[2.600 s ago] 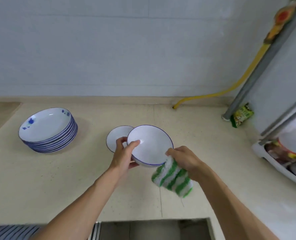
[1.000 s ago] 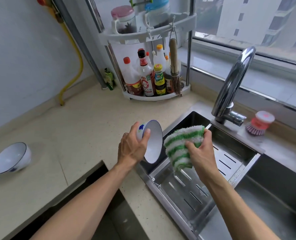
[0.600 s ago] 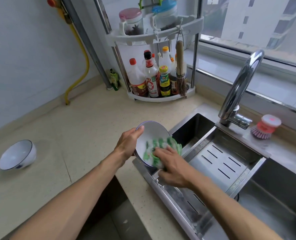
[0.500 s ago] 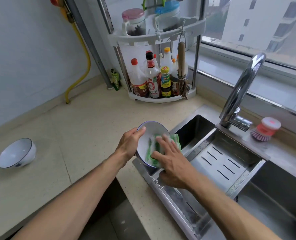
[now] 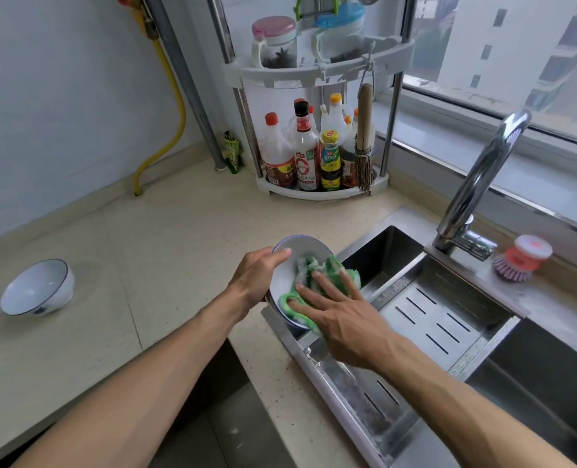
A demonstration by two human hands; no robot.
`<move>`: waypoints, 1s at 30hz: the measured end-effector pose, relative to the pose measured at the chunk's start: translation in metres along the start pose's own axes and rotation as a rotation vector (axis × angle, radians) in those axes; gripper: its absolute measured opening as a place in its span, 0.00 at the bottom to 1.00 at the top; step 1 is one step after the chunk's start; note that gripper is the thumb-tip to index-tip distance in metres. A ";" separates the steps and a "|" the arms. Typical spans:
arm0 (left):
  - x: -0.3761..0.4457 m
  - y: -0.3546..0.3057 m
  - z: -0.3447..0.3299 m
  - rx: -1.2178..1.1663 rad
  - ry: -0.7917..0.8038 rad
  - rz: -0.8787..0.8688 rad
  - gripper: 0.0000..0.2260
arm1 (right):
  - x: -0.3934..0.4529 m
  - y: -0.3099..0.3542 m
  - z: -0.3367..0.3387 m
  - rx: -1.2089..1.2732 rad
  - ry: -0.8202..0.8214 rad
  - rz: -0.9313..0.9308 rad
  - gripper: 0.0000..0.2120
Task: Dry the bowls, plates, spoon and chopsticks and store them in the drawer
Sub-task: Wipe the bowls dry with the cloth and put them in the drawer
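My left hand [image 5: 258, 278] grips a white bowl with a blue rim [image 5: 297, 251] by its left edge, tilted toward me above the sink's near-left corner. Inside the bowl, my right hand [image 5: 337, 309] presses a green and white striped cloth [image 5: 314, 271] with spread, straight fingers. A second white bowl with a blue rim [image 5: 37, 288] lies tipped on its side on the counter at the far left. Plates, spoon and chopsticks are out of view.
A steel sink [image 5: 449, 319] with a slotted drain tray fills the right side, with a tall faucet [image 5: 479, 184] and a red dish brush [image 5: 521, 258] behind it. A corner rack of sauce bottles [image 5: 317, 153] stands at the back. A dark opening [image 5: 213, 417] shows below the counter edge.
Since half a second ago my right hand has slid the cloth lower in the bowl. Earlier, I turned from the plate stack to the sink, holding a bowl and cloth.
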State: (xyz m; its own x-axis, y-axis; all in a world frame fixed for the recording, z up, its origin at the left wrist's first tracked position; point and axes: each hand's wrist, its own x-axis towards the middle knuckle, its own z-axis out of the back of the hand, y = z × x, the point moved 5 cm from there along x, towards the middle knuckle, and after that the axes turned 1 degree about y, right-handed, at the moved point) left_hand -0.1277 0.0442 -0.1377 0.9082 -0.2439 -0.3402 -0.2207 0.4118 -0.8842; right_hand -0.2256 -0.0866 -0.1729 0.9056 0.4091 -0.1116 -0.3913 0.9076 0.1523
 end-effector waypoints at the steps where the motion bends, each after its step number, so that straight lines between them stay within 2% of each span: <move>1: -0.002 -0.003 0.000 -0.006 -0.048 -0.017 0.21 | 0.003 0.004 0.002 0.018 -0.012 -0.019 0.39; 2: -0.002 -0.003 -0.001 -0.005 -0.108 -0.029 0.23 | 0.006 0.011 0.006 0.112 -0.041 -0.033 0.39; 4: -0.005 -0.004 -0.002 0.019 -0.210 -0.029 0.23 | 0.009 0.029 0.010 0.502 -0.062 -0.056 0.38; 5: -0.006 -0.003 -0.002 0.034 -0.230 -0.028 0.24 | 0.008 0.035 0.013 0.689 -0.048 -0.051 0.40; 6: -0.006 -0.001 -0.001 0.046 -0.210 -0.026 0.27 | 0.005 0.038 0.012 0.770 -0.029 -0.036 0.42; 7: -0.004 0.000 0.000 0.054 -0.163 -0.018 0.30 | 0.002 0.035 0.010 0.737 -0.020 -0.010 0.44; 9: -0.003 0.002 0.003 0.059 -0.078 0.012 0.29 | -0.002 0.020 0.002 0.418 -0.021 0.039 0.43; 11: -0.004 0.000 0.003 0.049 -0.073 0.002 0.25 | -0.003 0.004 -0.005 0.108 0.009 0.016 0.40; 12: -0.006 -0.003 0.001 0.044 -0.102 -0.027 0.23 | -0.001 0.002 -0.003 0.070 0.001 -0.015 0.39; 14: -0.012 -0.006 -0.005 0.023 -0.224 -0.066 0.17 | 0.005 0.014 0.007 0.206 -0.051 -0.057 0.39; 16: -0.017 -0.003 -0.006 0.005 -0.348 -0.040 0.16 | 0.005 0.031 0.019 0.605 -0.063 -0.103 0.39; 17: -0.016 -0.001 -0.005 -0.012 -0.353 -0.023 0.15 | 0.002 0.036 0.019 0.743 -0.051 -0.103 0.41; 18: -0.015 -0.001 -0.003 -0.012 -0.310 -0.008 0.14 | -0.001 0.037 0.017 0.767 -0.045 -0.077 0.41; 19: -0.012 -0.003 -0.001 0.010 -0.224 0.016 0.14 | -0.004 0.032 0.012 0.677 -0.062 -0.028 0.41; 21: -0.011 -0.004 0.004 0.081 -0.013 0.104 0.14 | -0.011 0.016 -0.002 0.301 -0.144 0.109 0.38; 23: -0.014 -0.008 0.005 0.134 0.108 0.164 0.11 | -0.014 0.003 -0.009 0.051 -0.215 0.170 0.31; 25: -0.016 -0.006 0.004 0.033 0.097 0.199 0.08 | -0.013 0.001 -0.004 -0.034 -0.320 0.175 0.24; 27: -0.019 0.001 -0.002 -0.208 0.074 0.219 0.07 | -0.010 0.005 0.011 -0.102 -0.478 0.125 0.16; 28: -0.022 0.006 -0.008 -0.310 0.072 0.190 0.09 | -0.008 0.007 0.020 -0.101 -0.536 0.069 0.12; 30: -0.027 0.011 -0.025 -0.451 0.023 0.079 0.17 | -0.003 0.015 0.038 -0.004 -0.614 -0.061 0.11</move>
State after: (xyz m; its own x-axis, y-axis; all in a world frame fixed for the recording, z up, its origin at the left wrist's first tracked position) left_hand -0.1631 0.0337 -0.1461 0.8754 -0.2485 -0.4147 -0.4264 0.0074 -0.9045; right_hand -0.2277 -0.0773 -0.1328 0.8548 0.2288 0.4657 -0.3353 0.9286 0.1592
